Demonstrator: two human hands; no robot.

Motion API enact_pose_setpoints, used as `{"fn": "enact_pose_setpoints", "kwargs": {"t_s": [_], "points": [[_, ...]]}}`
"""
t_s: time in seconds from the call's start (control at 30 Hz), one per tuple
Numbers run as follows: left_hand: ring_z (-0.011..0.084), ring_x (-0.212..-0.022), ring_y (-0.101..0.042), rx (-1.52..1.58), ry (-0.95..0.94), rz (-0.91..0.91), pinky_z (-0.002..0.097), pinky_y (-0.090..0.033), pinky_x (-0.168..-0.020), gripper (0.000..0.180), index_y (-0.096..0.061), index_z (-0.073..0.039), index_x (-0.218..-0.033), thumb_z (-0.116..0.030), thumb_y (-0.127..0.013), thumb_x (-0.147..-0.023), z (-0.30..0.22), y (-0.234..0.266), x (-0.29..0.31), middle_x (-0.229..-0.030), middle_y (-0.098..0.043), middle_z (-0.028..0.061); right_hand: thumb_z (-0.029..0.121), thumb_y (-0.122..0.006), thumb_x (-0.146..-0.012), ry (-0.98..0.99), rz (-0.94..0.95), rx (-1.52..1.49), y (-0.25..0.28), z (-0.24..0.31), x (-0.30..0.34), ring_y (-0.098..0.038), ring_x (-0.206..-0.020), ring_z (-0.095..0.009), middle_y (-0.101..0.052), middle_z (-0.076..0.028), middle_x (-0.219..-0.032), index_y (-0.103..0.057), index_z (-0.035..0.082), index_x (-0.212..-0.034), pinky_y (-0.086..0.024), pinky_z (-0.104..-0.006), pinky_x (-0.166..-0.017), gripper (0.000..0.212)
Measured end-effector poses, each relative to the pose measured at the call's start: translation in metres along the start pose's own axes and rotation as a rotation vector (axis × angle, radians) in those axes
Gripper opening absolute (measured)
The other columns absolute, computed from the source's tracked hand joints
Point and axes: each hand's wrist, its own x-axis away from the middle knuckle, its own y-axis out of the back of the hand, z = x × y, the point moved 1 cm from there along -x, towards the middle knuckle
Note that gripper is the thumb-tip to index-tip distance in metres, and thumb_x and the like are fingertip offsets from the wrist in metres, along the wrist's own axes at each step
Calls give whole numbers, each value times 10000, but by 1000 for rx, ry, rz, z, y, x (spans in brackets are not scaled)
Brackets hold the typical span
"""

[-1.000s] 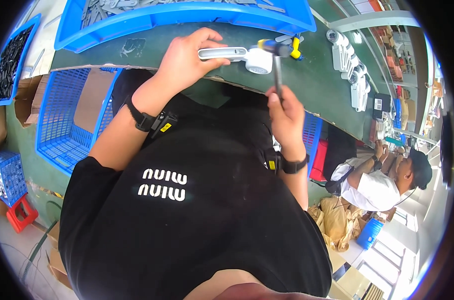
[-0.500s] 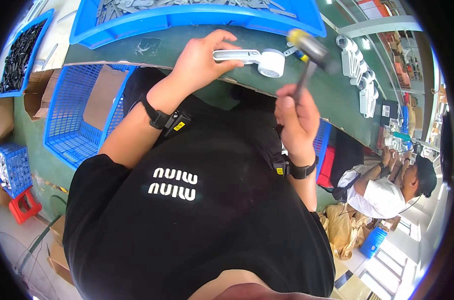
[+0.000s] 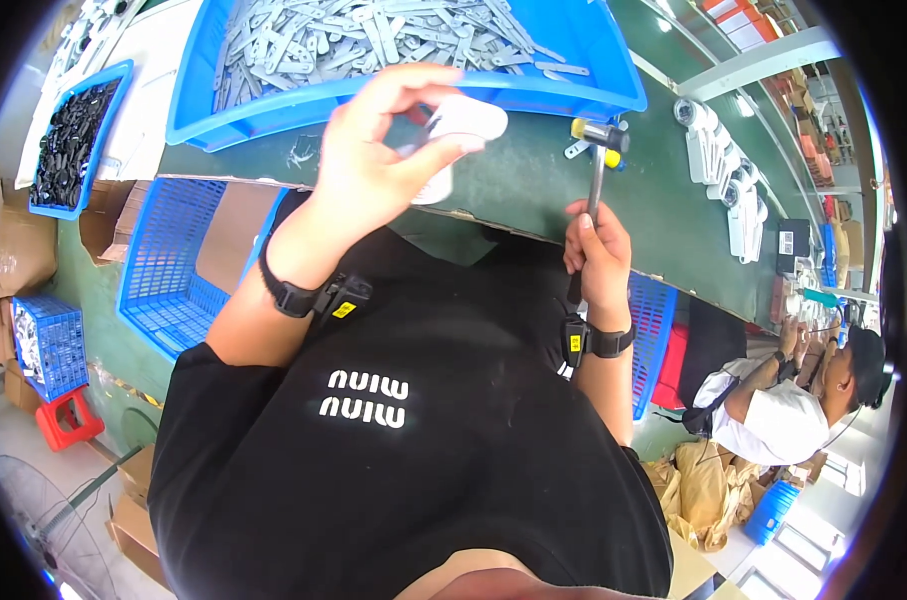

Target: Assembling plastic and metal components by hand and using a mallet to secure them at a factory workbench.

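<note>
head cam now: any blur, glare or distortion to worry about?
Head view: strong fisheye, the green bench edge bows and a black rim rings the frame; the left hand and its white part are slightly soft with motion; the right hand and hammer are sharp; lighting is even, with blown highlights at the lower right.

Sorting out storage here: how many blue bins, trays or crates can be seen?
5, perhaps more hidden. A big tray of metal strips at the top, a tray of black parts upper left, a mesh crate beside the left arm, a small crate far left, another by the right hand.

Factory assembly workshop — green workbench (image 3: 534, 190), blue parts bins (image 3: 574, 70), co-worker (image 3: 774, 420) nearby
</note>
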Motion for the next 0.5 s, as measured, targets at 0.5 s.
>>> {"fn": "enact_pose_setpoints", "kwargs": {"t_s": [0.5], "points": [[317,-814,-766,-633,-71,216,414,-610,-750,185,-778,-78,-1137,-156,-726,-978,10,-19,-64,-1018,-785,164,161,-539,-1156,-77,-26,-158,9,-4,-5,-390,-547,-58,-450,25,-733,-606,13,-1193,-350,-243,-485,167]]}}
